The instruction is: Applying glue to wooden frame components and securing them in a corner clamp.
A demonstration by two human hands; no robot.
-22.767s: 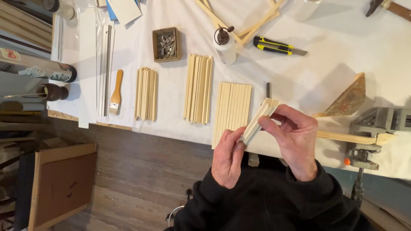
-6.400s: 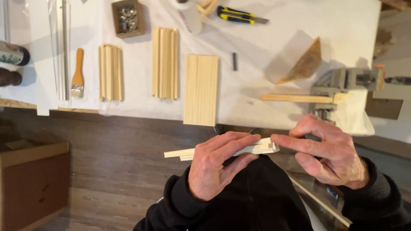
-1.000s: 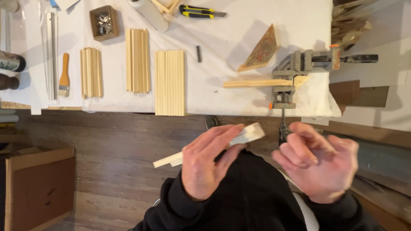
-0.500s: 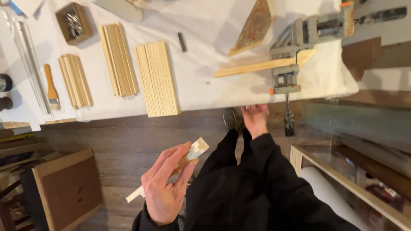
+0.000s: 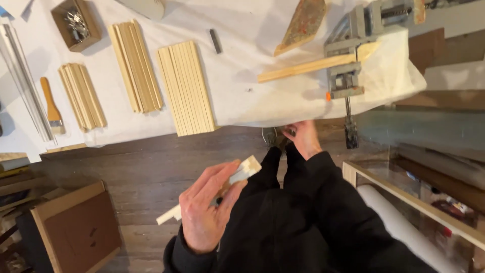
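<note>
My left hand (image 5: pixel 208 206) grips a pale wooden strip (image 5: pixel 246 169) with a notched end, held at a slant over my lap. The strip's other end (image 5: pixel 168 216) sticks out below the hand. My right hand (image 5: pixel 302 137) reaches down under the front edge of the white-covered table (image 5: pixel 242 86), fingers curled at something small and dark near the floor; what it touches is hidden. On the table lie three bundles of wooden strips (image 5: pixel 187 87), (image 5: pixel 135 65), (image 5: pixel 82 96).
A grey vise (image 5: pixel 348 55) clamps a long wooden stick (image 5: pixel 303 68) at the table's right end. A small box of metal parts (image 5: pixel 76 24), a brush (image 5: pixel 50 101) and a cork wedge (image 5: pixel 303 23) lie on the cloth. A cardboard box (image 5: pixel 76 227) stands on the floor at left, a white roll (image 5: pixel 404 227) at right.
My right hand has let go of the strip and reached down below the table edge. My left hand alone keeps the strip. The view has tilted and shifted right.
</note>
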